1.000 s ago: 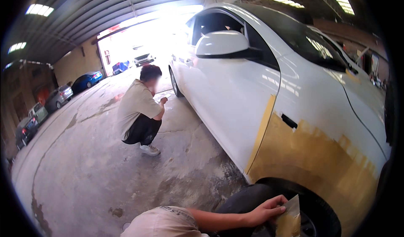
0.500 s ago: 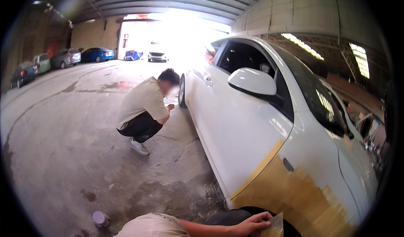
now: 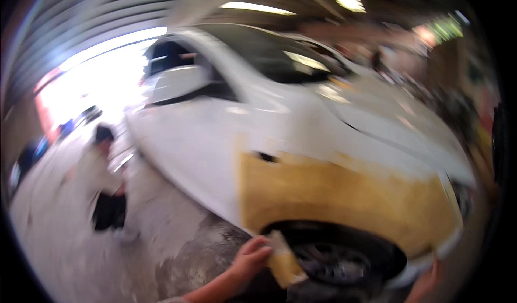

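My left hand [image 3: 251,257] is closed on the edge of a flat plate [image 3: 284,262] smeared with yellow body filler, held in front of the car's front wheel [image 3: 336,262]. Low at the right, my right hand [image 3: 426,282] is close to the lower front corner of the fender; its fingers are blurred, and whether it holds anything is unclear. The white car [image 3: 188,147] has a broad yellow coat of filler [image 3: 344,192] on its front fender, above the wheel arch.
Beside the car's rear, at the left, a person [image 3: 102,179] in a light top and dark trousers is on the concrete floor [image 3: 167,227]. A white side mirror [image 3: 175,82] juts from the door. Blurred clutter [image 3: 414,82] lies beyond the hood.
The view has swung right toward the front fender and wheel. My left hand and the plate show higher and further left in the picture. My right hand has come into view.
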The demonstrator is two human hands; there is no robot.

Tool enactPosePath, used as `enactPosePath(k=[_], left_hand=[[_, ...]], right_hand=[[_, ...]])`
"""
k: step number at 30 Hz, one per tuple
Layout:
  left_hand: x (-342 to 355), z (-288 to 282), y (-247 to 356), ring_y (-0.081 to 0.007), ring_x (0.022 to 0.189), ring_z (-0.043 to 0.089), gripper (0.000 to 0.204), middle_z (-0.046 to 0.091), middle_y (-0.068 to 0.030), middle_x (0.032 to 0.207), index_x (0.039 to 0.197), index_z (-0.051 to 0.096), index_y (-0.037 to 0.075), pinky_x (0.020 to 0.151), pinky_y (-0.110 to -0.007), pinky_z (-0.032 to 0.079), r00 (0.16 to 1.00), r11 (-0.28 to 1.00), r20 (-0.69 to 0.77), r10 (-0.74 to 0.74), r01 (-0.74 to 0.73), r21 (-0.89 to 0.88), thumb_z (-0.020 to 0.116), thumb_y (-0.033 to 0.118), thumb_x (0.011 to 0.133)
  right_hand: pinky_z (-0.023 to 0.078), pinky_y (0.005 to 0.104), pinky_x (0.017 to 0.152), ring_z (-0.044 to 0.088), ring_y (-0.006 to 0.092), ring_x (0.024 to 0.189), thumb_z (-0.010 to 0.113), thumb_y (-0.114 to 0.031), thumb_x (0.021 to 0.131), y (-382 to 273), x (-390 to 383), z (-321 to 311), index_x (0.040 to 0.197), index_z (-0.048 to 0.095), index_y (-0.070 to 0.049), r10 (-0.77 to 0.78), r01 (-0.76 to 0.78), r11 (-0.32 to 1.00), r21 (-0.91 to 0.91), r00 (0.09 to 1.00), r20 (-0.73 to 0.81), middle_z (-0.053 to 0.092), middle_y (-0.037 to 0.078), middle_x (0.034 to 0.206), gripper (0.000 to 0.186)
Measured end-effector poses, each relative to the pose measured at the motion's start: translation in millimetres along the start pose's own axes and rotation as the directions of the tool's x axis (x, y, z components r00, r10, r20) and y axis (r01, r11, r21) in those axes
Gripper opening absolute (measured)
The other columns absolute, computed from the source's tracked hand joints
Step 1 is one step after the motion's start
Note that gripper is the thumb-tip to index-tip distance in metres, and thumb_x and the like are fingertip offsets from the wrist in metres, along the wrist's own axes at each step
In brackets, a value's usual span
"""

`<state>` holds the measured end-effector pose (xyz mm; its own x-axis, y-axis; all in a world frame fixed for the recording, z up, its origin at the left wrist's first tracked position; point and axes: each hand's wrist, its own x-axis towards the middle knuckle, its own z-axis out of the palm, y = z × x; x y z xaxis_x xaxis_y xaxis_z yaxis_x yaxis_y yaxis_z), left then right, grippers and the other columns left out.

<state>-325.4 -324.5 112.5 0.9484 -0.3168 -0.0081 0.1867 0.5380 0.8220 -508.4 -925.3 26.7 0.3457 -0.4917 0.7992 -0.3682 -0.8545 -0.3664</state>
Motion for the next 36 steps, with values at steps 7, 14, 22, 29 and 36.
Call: enactPosePath(k=[7, 14, 22, 29, 36], left_hand=[[27.5, -65.5, -45.2, -0.0282, 0.114, 0.064, 0.027, 0.065, -0.0178, 0.121, 0.12, 0.054, 0.001, 0.103, -0.041, 0.051, 0.99, 1.0, 0.139, -0.014, 0.012, 0.018, 0.057, 0.007, 0.094], [42.9, -75.9, -44.4, -0.0347, 0.132, 0.052, 0.048, 0.055, -0.0199, 0.142, 0.14, 0.048, -0.001, 0.113, -0.049, 0.04, 0.969, 0.963, 0.087, -0.231, 0.215, 0.16, 0.063, 0.011, 0.096], [54.5, -90.8, -47.3, -0.0349, 0.133, 0.05, 0.05, 0.053, -0.0188, 0.144, 0.14, 0.049, 0.001, 0.114, -0.05, 0.038, 0.973, 0.965, 0.078, -0.216, 0.201, 0.17, 0.064, 0.014, 0.095], [53.1, -91.1, -47.7, -0.0353, 0.133, 0.05, 0.047, 0.053, -0.0187, 0.144, 0.14, 0.05, 0.003, 0.113, -0.051, 0.04, 0.968, 0.964, 0.089, -0.235, 0.22, 0.15, 0.063, 0.012, 0.096], [54.2, -96.4, -50.4, -0.0357, 0.133, 0.05, 0.042, 0.053, -0.0188, 0.144, 0.138, 0.053, 0.006, 0.113, -0.052, 0.04, 0.965, 0.965, 0.107, -0.239, 0.224, 0.138, 0.062, 0.011, 0.097]], right_hand=[[0.046, 0.0462, 0.097, 0.062, 0.033, 0.103, 0.064, 0.003, 0.079, -79.3, 42.0, -40.3, 0.107, 0.076, -0.011, -0.108, 0.089, 0.979, -0.183, 0.989, -0.098, 0.07, 0.01, 0.104, 0.034], [0.044, 0.0415, 0.096, 0.063, 0.0244, 0.101, 0.063, 0.001, 0.08, -75.3, 50.8, -68.8, 0.104, 0.077, -0.014, -0.118, 0.078, 0.947, -0.311, 0.986, -0.114, 0.072, 0.003, 0.104, 0.031], [0.044, 0.041, 0.095, 0.063, 0.023, 0.1, 0.065, -0.001, 0.079, -83.4, 59.1, -46.3, 0.102, 0.078, -0.015, -0.138, 0.088, 0.937, -0.337, 0.982, -0.128, 0.071, 0.003, 0.102, 0.029], [0.043, 0.0425, 0.096, 0.063, 0.0222, 0.101, 0.065, -0.002, 0.08, -88.9, 56.2, -46.1, 0.104, 0.076, -0.012, -0.168, 0.131, 0.924, -0.359, 0.983, -0.075, 0.071, 0.002, 0.103, 0.029], [0.041, 0.0451, 0.101, 0.062, 0.0218, 0.104, 0.067, -0.003, 0.079, -111.8, 28.4, -46.6, 0.105, 0.075, -0.011, -0.185, 0.17, 0.909, -0.38, 0.983, -0.003, 0.07, 0.001, 0.108, 0.028]])
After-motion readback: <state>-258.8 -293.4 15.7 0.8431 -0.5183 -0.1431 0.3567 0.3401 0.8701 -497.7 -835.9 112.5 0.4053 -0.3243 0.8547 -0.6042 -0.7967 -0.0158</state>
